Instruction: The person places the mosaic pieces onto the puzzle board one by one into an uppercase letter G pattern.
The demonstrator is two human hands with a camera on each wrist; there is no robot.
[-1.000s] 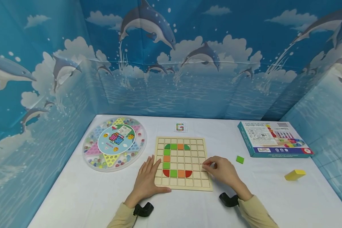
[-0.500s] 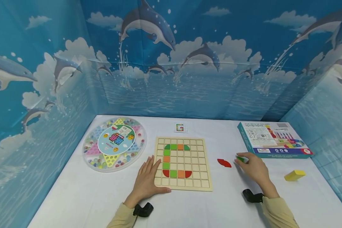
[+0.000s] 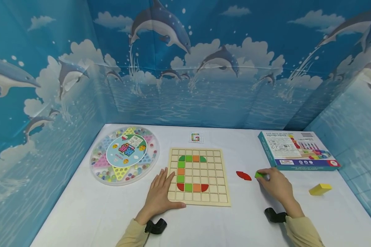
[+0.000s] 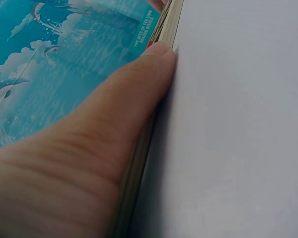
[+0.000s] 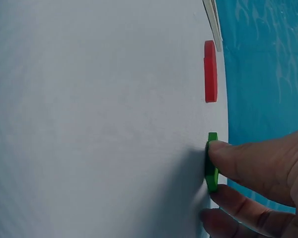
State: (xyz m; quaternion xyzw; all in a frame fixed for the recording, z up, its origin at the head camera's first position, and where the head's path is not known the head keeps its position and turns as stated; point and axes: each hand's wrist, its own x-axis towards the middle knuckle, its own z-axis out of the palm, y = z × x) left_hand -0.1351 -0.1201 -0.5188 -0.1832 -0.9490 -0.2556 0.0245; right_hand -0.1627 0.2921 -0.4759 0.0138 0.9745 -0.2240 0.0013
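Observation:
A wooden grid board [image 3: 213, 199] lies mid-table, with green, orange and red tiles set in a C shape. My left hand [image 3: 158, 197] rests at its lower left corner, fingers spread along the left side. In the left wrist view the thumb [image 4: 124, 89] lies along the board's edge. To the right of the board, my right hand [image 3: 276, 185] pinches a green square tile [image 3: 258, 175] between thumb and fingers. The right wrist view shows this green tile [image 5: 212, 163] edge-on, close over the white cloth. Red pieces [image 3: 243, 175] lie between board and right hand.
A small card with a coloured grid pattern [image 3: 196, 137] lies behind the board. At the left is a round marble game board [image 3: 123, 156]. A teal game box [image 3: 298, 151] lies back right, with a yellow block [image 3: 319, 189] in front of it.
My right hand has moved right, from the board's right edge to the green tile, and now holds it. The red pieces have come into view. My left hand has stayed in place.

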